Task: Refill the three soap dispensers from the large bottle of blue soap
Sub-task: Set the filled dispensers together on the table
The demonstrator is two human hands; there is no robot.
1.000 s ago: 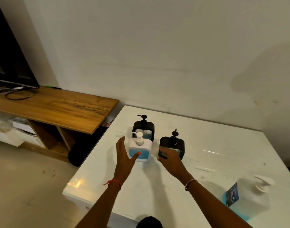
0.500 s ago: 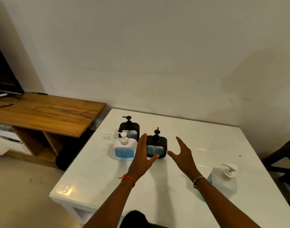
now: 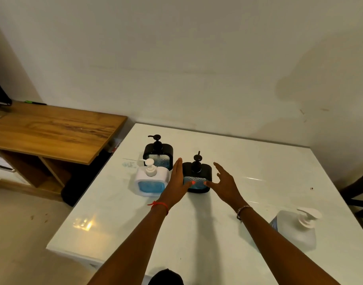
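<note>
Now left hand (image 3: pixel 177 182) and right hand (image 3: pixel 224 184), moved off white dispenser (image 3: pixel 150 179), flank near black dispenser (image 3: pixel 197 177), fingers straight, ungripping; refill unstarted.

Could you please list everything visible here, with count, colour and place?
Table: one, white, against the wall.
Rear black dispenser: one, black, blue window, back of the group.
Front black dispenser: one, black, blue window, between the hands.
White dispenser: one, white, blue window, left of the front one.
Large bottle: one, translucent with white pump, table's near right.
Wooden unit: one, brown, left of the table.
Pen: one, green, on the wooden unit.
Left hand: one, open, red thread at wrist, left of the front black dispenser.
Right hand: one, open, bracelet at wrist, right of it.
</note>
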